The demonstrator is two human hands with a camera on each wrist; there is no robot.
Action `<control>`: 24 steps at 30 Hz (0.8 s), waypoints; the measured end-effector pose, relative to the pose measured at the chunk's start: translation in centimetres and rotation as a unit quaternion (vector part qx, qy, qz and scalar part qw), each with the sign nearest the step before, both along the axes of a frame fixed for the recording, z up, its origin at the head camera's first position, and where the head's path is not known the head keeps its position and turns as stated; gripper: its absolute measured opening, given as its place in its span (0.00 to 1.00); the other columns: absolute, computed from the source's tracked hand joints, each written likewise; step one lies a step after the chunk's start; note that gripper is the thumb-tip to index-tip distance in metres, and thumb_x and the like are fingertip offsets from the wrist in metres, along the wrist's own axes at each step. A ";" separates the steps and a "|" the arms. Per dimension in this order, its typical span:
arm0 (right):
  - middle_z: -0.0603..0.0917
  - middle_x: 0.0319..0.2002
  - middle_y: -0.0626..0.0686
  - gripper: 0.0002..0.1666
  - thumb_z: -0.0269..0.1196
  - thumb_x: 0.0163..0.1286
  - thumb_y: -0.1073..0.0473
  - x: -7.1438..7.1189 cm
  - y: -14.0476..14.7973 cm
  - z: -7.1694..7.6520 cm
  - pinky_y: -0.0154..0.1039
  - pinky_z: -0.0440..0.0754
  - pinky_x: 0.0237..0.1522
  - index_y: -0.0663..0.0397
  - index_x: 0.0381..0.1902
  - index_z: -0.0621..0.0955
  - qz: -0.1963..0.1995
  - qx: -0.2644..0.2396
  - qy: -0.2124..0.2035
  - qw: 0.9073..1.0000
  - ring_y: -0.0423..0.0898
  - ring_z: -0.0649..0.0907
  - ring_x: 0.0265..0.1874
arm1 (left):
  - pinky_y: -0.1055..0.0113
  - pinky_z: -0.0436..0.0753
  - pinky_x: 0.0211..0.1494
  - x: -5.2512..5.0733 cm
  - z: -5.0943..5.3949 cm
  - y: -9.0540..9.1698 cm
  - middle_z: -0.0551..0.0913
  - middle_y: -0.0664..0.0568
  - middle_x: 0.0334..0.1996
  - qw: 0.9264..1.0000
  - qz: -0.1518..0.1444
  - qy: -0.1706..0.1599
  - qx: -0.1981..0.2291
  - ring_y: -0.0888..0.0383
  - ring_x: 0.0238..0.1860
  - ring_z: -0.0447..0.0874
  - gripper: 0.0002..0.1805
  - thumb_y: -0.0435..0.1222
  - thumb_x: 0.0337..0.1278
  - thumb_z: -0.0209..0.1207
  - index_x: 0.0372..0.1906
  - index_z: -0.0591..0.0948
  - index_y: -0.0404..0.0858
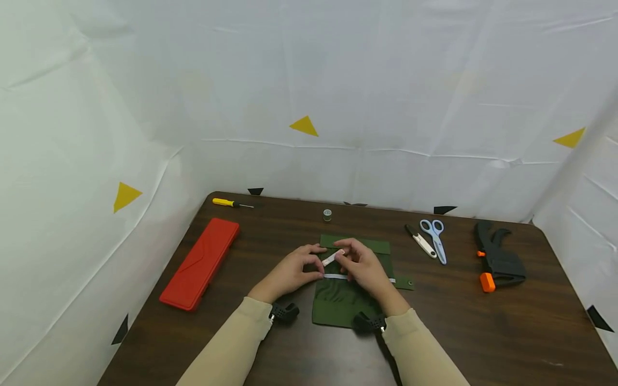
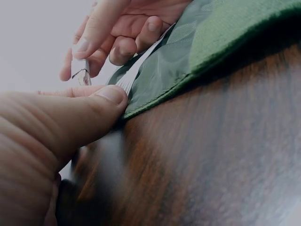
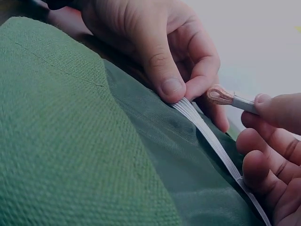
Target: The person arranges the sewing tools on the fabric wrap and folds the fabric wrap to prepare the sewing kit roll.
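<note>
A green fabric roll (image 1: pixel 338 308) lies opened out on the dark wooden table, with a white elastic band (image 3: pixel 207 132) running across it. At the roll's left edge, my left hand (image 1: pixel 292 271) pinches that band between thumb and index finger. My right hand (image 1: pixel 364 271) is over the roll's middle. Between its thumb and fingers it holds a small skein of thread (image 3: pixel 221 95), pale pinkish, looped at the end and wrapped in a light band. In the head view the skein (image 1: pixel 333 258) sits tilted between both hands, above the elastic.
To the left lie a red case (image 1: pixel 200 262) and a yellow-handled screwdriver (image 1: pixel 223 202). A small round spool (image 1: pixel 327 215) stands behind the roll. On the right are white-and-black thread snips (image 1: pixel 421 241), light blue scissors (image 1: pixel 439 246) and a black-and-orange clamp (image 1: pixel 502 262).
</note>
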State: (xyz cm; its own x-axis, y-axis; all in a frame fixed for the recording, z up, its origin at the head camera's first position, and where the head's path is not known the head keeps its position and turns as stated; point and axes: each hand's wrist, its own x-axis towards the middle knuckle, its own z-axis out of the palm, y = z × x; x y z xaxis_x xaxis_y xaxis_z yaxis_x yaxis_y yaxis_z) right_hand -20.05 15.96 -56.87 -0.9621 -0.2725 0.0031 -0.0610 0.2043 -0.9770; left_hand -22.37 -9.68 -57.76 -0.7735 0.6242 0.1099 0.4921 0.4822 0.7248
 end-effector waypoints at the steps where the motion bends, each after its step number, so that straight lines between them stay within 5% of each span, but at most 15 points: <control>1: 0.85 0.45 0.66 0.21 0.66 0.83 0.53 0.0 0.0 0.0 0.38 0.85 0.26 0.55 0.67 0.81 0.000 -0.001 -0.002 1.000 0.48 0.84 0.32 | 0.42 0.70 0.84 0.0 0.0 0.0 0.78 0.53 0.77 1.000 -0.001 -0.003 0.000 0.46 0.86 0.64 0.03 0.43 0.70 0.73 0.40 0.90 0.53; 10: 0.84 0.37 0.62 0.15 0.66 0.83 0.54 0.0 0.0 -0.1 0.39 0.85 0.25 0.55 0.60 0.85 -0.008 0.029 0.005 1.000 0.47 0.81 0.26 | 0.42 0.69 0.85 0.2 0.2 -0.1 0.77 0.54 0.78 1.000 -0.002 -0.014 0.001 0.48 0.86 0.63 0.05 0.44 0.71 0.72 0.38 0.88 0.59; 24: 0.84 0.38 0.56 0.15 0.67 0.82 0.51 0.0 -0.1 -0.1 0.41 0.84 0.24 0.51 0.59 0.84 -0.001 0.046 0.022 0.999 0.46 0.80 0.23 | 0.43 0.70 0.84 0.3 0.4 -0.1 0.77 0.56 0.78 1.000 0.005 -0.007 -0.011 0.50 0.86 0.63 0.03 0.46 0.74 0.70 0.44 0.88 0.53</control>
